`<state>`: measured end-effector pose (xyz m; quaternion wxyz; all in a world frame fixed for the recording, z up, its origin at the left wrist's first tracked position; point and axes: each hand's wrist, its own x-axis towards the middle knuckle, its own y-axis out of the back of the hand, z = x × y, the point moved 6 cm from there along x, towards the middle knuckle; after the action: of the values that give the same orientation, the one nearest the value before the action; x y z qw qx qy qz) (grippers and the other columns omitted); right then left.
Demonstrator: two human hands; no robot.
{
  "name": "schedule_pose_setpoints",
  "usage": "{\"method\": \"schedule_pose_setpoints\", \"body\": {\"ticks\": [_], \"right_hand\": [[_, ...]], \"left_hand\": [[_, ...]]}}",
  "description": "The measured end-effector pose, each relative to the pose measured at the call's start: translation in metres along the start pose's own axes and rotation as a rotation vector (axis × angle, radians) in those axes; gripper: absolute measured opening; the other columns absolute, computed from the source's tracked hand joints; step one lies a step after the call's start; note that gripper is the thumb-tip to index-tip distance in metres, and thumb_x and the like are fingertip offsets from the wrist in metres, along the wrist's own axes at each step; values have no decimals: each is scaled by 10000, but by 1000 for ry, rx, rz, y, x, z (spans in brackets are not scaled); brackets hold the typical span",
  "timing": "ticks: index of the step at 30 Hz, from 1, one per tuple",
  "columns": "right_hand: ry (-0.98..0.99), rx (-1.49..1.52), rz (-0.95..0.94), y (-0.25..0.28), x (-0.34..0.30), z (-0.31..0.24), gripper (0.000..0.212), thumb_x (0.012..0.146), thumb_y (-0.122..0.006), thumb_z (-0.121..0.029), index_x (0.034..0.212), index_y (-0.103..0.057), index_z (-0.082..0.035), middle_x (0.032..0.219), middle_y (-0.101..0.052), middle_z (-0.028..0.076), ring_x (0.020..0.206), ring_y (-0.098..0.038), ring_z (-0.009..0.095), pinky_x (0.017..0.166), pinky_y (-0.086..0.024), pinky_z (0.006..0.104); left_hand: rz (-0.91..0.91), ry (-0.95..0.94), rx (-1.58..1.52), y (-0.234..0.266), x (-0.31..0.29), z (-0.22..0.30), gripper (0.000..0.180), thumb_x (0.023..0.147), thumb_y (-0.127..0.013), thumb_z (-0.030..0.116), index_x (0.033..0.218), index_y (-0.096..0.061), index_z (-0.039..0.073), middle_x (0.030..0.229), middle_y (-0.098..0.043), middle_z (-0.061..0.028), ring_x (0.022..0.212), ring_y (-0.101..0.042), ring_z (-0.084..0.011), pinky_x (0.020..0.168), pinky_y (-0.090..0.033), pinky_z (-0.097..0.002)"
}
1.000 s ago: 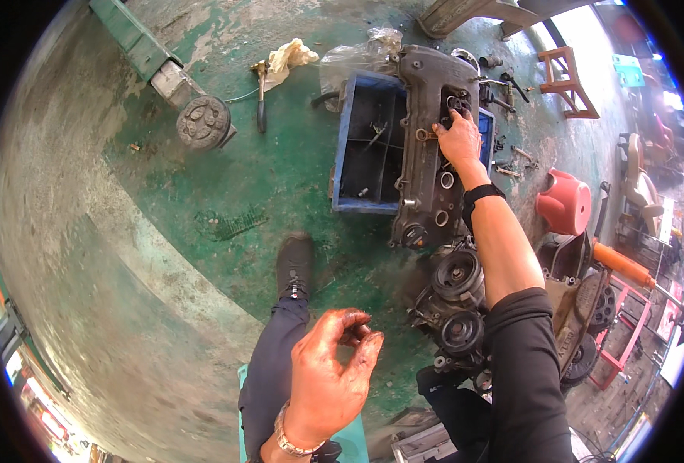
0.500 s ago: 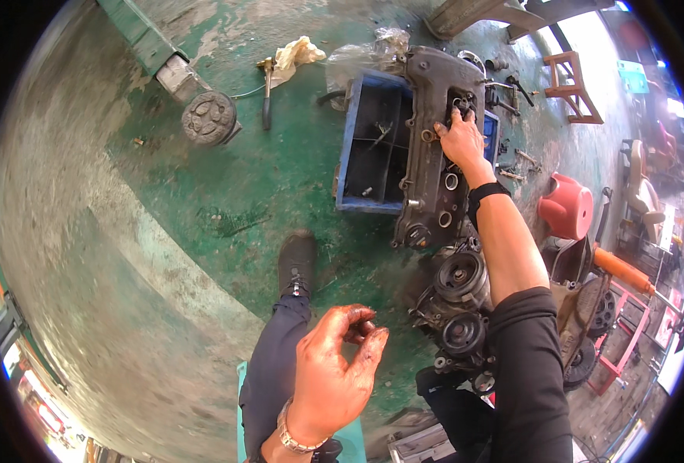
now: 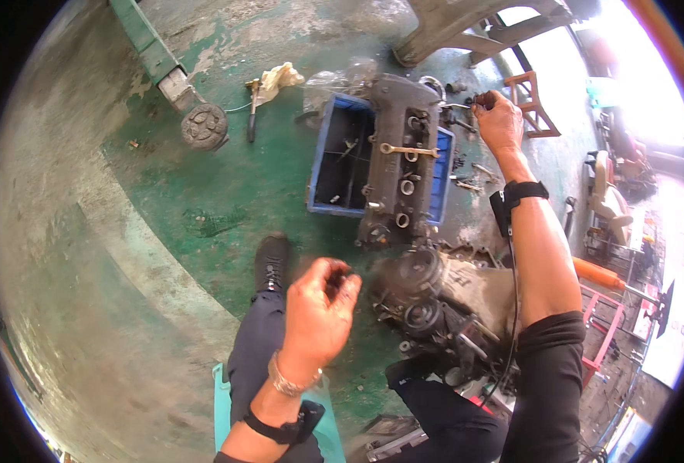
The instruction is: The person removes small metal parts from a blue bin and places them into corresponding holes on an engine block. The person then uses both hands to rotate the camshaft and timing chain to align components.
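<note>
My right hand [image 3: 501,123] is raised beyond the right side of a grey engine valve cover [image 3: 388,174]. Its fingertips pinch together around a small dark part [image 3: 484,100], mostly hidden and too small to name. Across the valve cover lies a combination wrench [image 3: 409,150]; round openings line the cover's right half. The cover rests over a blue divided crate [image 3: 323,181]. Nearer to me, my left hand [image 3: 320,312] hovers above my leg with fingers curled toward the thumb. Shadow hides whatever might be inside that hand. Grime darkens its fingertips.
An engine block with pulleys [image 3: 423,270] stands on the floor at my right knee. Farther off are a hammer [image 3: 252,112], a pale rag [image 3: 282,80], a green lift arm [image 3: 147,42] and a wooden stool [image 3: 533,104]. An orange cylinder [image 3: 598,273] lies to the right.
My right hand has left the valve cover's opening and moved right with a small dark part, uncovering the wrench. The left hand stays curled. The whole view has shifted slightly.
</note>
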<state>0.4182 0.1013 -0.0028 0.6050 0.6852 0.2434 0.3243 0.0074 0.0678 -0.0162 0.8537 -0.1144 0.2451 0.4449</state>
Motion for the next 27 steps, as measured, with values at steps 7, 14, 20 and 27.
{"method": "schedule_pose_setpoints", "body": {"ticks": [7, 14, 20, 27], "right_hand": [[105, -45, -31, 161, -48, 28, 287, 853, -672, -157, 1107, -610, -39, 954, -706, 154, 890, -696, 274, 771, -522, 373], [73, -112, 106, 268, -205, 134, 376, 914, -594, -98, 1277, -528, -27, 916, -678, 224, 817, -673, 375, 733, -521, 416], [-381, -365, 1, 312, -354, 290, 331, 915, -582, -187, 1202, -589, -22, 939, -666, 243, 869, -647, 404, 763, -504, 472], [-660, -212, -13, 302, -471, 366, 245, 890, -618, -164, 1072, -667, -8, 960, -696, 196, 890, -691, 292, 789, -523, 353]], "left_hand": [[-23, -72, -33, -14, 2, -6, 102, 898, -639, 64, 945, -588, -10, 815, -588, 19, 745, -514, -54, 680, -445, -225], [-3, -196, 165, -25, 2, -11, 169, 900, -653, 141, 982, -624, -3, 828, -615, -14, 750, -555, -95, 677, -469, -265], [-166, -109, 66, -40, 7, -32, 128, 939, -616, 142, 1000, -605, 30, 887, -605, 11, 764, -552, -61, 635, -464, -214], [-224, -171, 133, -44, 17, -45, 155, 947, -615, 169, 1002, -592, 26, 887, -588, 6, 755, -544, -65, 636, -464, -218]]}}
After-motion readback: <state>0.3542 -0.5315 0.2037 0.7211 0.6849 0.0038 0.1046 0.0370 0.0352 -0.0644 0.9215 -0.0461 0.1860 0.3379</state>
